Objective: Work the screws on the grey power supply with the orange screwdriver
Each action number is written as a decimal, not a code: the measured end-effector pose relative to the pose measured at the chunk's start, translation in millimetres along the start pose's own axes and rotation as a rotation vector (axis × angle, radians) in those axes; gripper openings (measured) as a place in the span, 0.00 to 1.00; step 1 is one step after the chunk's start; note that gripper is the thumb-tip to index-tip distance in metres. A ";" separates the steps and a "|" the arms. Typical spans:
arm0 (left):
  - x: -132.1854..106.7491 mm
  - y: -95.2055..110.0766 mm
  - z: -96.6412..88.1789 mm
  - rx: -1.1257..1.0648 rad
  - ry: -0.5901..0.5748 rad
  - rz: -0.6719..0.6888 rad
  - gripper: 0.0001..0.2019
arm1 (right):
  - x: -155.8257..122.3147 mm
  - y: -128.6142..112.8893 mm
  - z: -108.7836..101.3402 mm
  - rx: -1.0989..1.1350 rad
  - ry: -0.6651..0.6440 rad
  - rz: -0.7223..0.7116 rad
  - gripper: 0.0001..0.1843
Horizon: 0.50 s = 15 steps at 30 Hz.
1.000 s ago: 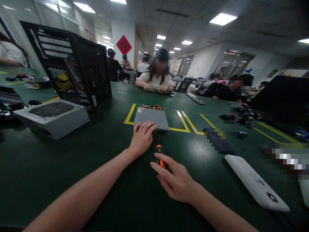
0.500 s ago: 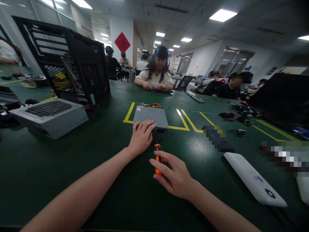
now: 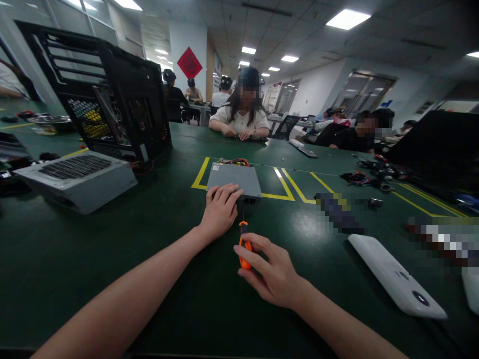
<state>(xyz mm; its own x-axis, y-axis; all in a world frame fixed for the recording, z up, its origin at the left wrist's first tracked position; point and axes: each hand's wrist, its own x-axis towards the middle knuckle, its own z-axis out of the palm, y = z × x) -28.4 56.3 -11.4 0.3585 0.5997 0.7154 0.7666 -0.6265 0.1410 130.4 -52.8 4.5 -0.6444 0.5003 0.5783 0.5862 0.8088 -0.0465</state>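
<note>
A grey metal computer power supply (image 3: 234, 177) lies flat on the green table, its coloured cables bunched at the far side. My left hand (image 3: 221, 207) rests on its near left edge, fingers spread over the top. Between the thumb and fingers of my right hand (image 3: 275, 267) is a screwdriver (image 3: 245, 252) with an orange and black handle. Its thin shaft points away from me to the near face of the power supply, beside my left fingertips. Whether the tip sits in a screw is too small to make out.
At the left stand a black computer case (image 3: 123, 99) and a larger grey power supply unit (image 3: 82, 179). A white device (image 3: 396, 276) lies at the right, with tangled cables (image 3: 374, 172) beyond it. Yellow tape (image 3: 279, 197) marks the table. A person (image 3: 243, 114) sits opposite.
The screwdriver handle has turned slightly in my right fingers, showing a different side. My left hand and the power supply stay in place.
</note>
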 end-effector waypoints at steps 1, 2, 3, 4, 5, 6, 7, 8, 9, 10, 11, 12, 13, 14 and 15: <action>0.1 -0.1 0.0 0.002 -0.001 0.003 0.17 | -0.1 0.4 1.5 0.019 0.032 0.009 0.20; 0.2 -0.2 0.0 0.005 -0.003 0.007 0.17 | -0.3 0.8 3.2 0.045 0.068 0.025 0.20; 0.4 -0.5 0.0 0.010 -0.007 0.011 0.18 | -0.6 1.2 4.7 0.070 0.101 0.041 0.20; 0.7 -0.7 -0.1 0.015 -0.012 0.016 0.18 | -0.8 1.5 5.8 0.092 0.122 0.056 0.21; 1.1 -1.0 -0.3 0.019 -0.016 0.021 0.18 | -1.0 1.5 6.2 0.109 0.127 0.068 0.21; 1.6 -1.4 -0.5 0.023 -0.019 0.026 0.18 | -1.1 1.3 5.9 0.118 0.111 0.075 0.21; 2.1 -1.9 -0.8 0.023 -0.020 0.030 0.18 | -1.0 0.8 4.9 0.119 0.076 0.076 0.21; 2.6 -2.5 -1.1 0.022 -0.023 0.034 0.19 | -0.8 0.1 3.6 0.110 0.028 0.071 0.21; 3.1 -3.0 -1.4 0.018 -0.026 0.038 0.19 | -0.5 -0.6 2.0 0.088 -0.019 0.062 0.21; 3.5 -3.6 -1.8 0.014 -0.028 0.040 0.19 | -0.1 -1.2 0.6 0.058 -0.056 0.049 0.21; 3.8 -4.1 -2.1 0.009 -0.029 0.039 0.19 | 0.2 -1.5 -0.4 0.024 -0.074 0.035 0.21; 3.9 -4.5 -2.3 0.005 -0.030 0.037 0.19 | 0.4 -1.5 -0.8 -0.003 -0.069 0.025 0.20; 4.0 -4.9 -2.5 0.002 -0.030 0.035 0.18 | 0.4 -1.1 -0.7 -0.017 -0.042 0.019 0.19; 3.9 -5.0 -2.7 0.000 -0.028 0.032 0.18 | 0.1 -0.4 0.0 -0.016 -0.002 0.018 0.18; 3.8 -5.1 -2.9 -0.001 -0.024 0.031 0.18 | -0.6 0.5 1.0 -0.003 0.044 0.022 0.17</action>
<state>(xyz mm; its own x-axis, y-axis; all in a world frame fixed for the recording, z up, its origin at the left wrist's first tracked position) -32.5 60.3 -7.4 0.3946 0.5917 0.7030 0.7544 -0.6454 0.1198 130.6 -52.4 3.3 -0.6091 0.5039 0.6125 0.6015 0.7968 -0.0573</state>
